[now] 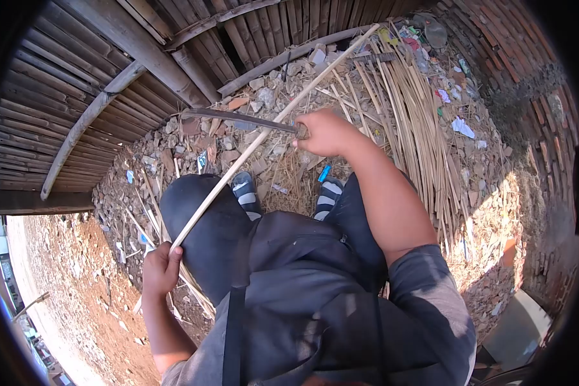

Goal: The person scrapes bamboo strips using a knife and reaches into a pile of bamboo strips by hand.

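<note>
My left hand (160,271) is closed around the near end of a long, pale bamboo strip (230,174), beside my left knee. The strip slants up and away to the right, past my knee. In my right hand (328,132) is the handle of a long-bladed knife (251,120), fingers wrapped around it. Its dark blade points left and crosses the strip around mid-length; whether it touches or only overlaps in view, I cannot tell.
A pile of split bamboo strips (418,122) lies to the right, with more strips (149,215) by my left leg. Rubble and litter cover the ground. A bamboo slat wall (77,83) stands at left and ahead, a brick wall (518,58) at right.
</note>
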Demonstrator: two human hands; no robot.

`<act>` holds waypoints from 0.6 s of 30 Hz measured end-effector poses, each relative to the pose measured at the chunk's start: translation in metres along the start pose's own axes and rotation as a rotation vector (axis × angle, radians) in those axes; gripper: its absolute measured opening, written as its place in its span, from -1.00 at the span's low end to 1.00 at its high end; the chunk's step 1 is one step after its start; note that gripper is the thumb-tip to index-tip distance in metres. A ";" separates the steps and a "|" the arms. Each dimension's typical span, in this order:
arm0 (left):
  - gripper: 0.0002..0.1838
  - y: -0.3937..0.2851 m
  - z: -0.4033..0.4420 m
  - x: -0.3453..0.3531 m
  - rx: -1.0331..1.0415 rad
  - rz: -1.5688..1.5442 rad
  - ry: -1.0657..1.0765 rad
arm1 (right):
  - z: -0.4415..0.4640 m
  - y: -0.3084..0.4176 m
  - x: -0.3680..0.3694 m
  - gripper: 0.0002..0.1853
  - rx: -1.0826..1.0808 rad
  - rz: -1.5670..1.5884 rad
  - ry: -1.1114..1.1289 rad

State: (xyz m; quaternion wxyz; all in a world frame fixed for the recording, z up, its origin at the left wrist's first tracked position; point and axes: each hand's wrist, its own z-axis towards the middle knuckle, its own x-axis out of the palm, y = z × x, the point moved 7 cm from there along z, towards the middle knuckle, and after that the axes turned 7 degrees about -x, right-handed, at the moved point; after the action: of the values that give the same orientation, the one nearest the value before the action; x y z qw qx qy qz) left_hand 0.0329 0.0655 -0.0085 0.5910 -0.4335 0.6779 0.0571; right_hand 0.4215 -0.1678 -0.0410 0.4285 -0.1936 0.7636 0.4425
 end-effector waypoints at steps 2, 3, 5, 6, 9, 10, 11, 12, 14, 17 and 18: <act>-0.41 0.007 0.003 0.003 0.016 -0.015 -0.002 | -0.002 0.011 0.000 -0.38 -0.040 -0.009 0.058; -0.40 0.012 0.004 0.005 0.022 -0.021 -0.005 | 0.002 0.002 -0.001 -0.43 -0.055 0.051 -0.020; -0.41 0.024 0.006 0.012 -0.012 -0.089 0.027 | 0.017 -0.040 0.000 -0.53 -0.083 0.174 -0.180; -0.41 0.026 0.008 0.013 -0.023 -0.125 0.038 | 0.026 -0.056 -0.002 -0.59 0.061 0.331 -0.110; -0.41 0.019 0.006 0.009 0.003 -0.064 0.004 | 0.021 -0.077 -0.005 -0.62 0.288 0.556 -0.159; -0.40 0.017 0.005 0.007 0.002 -0.063 -0.006 | 0.016 -0.066 -0.012 -0.56 0.165 0.451 -0.257; -0.40 0.015 0.004 0.006 0.001 -0.062 -0.014 | 0.014 -0.055 -0.011 -0.53 0.091 0.315 -0.274; -0.40 0.014 0.003 0.006 0.000 -0.063 -0.018 | 0.011 -0.043 -0.008 -0.51 0.019 0.178 -0.287; -0.39 0.011 0.004 0.006 -0.009 -0.063 0.001 | 0.004 -0.015 0.001 -0.44 -0.053 0.044 -0.194; -0.39 0.013 0.006 0.006 0.004 -0.060 -0.001 | -0.002 0.023 0.008 -0.49 -0.064 -0.057 0.046; -0.40 0.014 0.007 0.007 0.014 -0.072 -0.006 | 0.003 0.016 0.012 -0.54 -0.131 -0.049 -0.037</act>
State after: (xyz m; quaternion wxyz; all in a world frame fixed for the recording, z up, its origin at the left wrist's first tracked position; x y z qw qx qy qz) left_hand 0.0294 0.0742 -0.0228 0.5978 -0.4532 0.6604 0.0327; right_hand 0.4055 -0.1553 -0.0435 0.4397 -0.2317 0.7199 0.4844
